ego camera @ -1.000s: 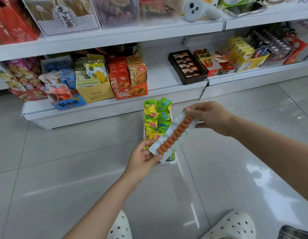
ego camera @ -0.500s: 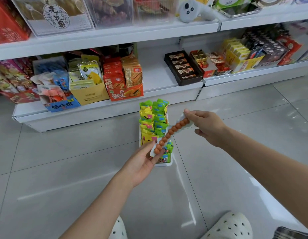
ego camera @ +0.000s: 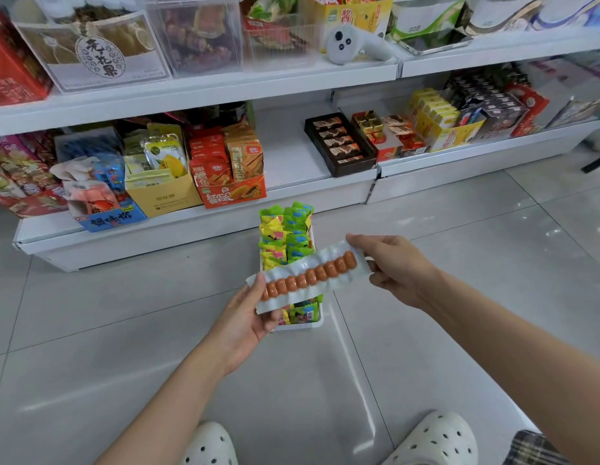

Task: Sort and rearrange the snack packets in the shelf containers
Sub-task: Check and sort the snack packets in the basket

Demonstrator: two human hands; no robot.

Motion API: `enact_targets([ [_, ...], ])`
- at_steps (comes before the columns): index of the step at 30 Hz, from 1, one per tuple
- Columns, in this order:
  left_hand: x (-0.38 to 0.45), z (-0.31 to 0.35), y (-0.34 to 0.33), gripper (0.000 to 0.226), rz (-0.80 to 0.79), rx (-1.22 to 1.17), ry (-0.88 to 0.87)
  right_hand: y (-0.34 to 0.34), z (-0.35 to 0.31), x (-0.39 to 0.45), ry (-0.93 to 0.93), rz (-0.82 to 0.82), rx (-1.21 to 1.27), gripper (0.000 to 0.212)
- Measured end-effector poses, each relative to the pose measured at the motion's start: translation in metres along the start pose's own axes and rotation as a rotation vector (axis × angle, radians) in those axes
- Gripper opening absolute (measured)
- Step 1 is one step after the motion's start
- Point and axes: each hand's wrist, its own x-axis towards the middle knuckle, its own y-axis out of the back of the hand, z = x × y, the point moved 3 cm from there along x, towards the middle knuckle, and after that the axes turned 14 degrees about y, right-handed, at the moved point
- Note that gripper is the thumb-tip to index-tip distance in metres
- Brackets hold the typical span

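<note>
Where I stand: while I crouch on the tiled floor point(ego camera: 124, 330) before the lower shelf point(ego camera: 291, 152), I hold one packet up between both hands.
Packet in hand: a long white sausage-strip packet point(ego camera: 308, 278), a row of orange-brown links showing through it, tilted with its right end higher, held just above the tray.
Left hand point(ego camera: 244, 317): I pinch the lower left end, thumb over the front edge, fingers behind.
Right hand point(ego camera: 392, 266): I pinch the upper right end, fingers curled around the packet's edge.
Tray: a white container point(ego camera: 303, 326) sits on the floor, off the shelf, packed with green and yellow snack sachets point(ego camera: 286, 233) standing in rows.
Done so far: I judge the sachets in the tray mostly ordered; shelf boxes such as the orange papaya-snack carton point(ego camera: 231, 193) look filled.
Left to do: this strip has no place yet, I think; it does not match the tray's sachets. The tray itself belongs back in the bare gap on the shelf.
Progress: somewhere mid-task, I reckon.
</note>
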Motion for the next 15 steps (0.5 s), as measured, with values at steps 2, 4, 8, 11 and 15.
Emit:
enact_targets([
  [2, -0.004, 0.009, -0.001, 0.026, 0.0, 0.081, -0.058, 0.003, 0.0, -0.005, 0.025, -0.017, 0.002, 0.026],
  [4, -0.008, 0.017, 0.0, 0.027, 0.001, 0.131, -0.085, 0.008, 0.0, -0.009, 0.03, -0.058, 0.034, 0.031],
  [8, -0.011, 0.023, 0.003, 0.025, -0.021, 0.209, -0.074, 0.016, 0.002, -0.017, -0.038, -0.145, 0.123, 0.014],
  [11, -0.012, 0.023, 0.002, 0.025, -0.027, 0.217, -0.063, 0.019, 0.005, -0.019, -0.063, -0.137, 0.167, 0.016],
  [15, -0.014, 0.018, -0.001, 0.028, -0.004, 0.217, -0.073, 0.02, 0.009, -0.021, 0.085, -0.037, 0.046, 0.028],
])
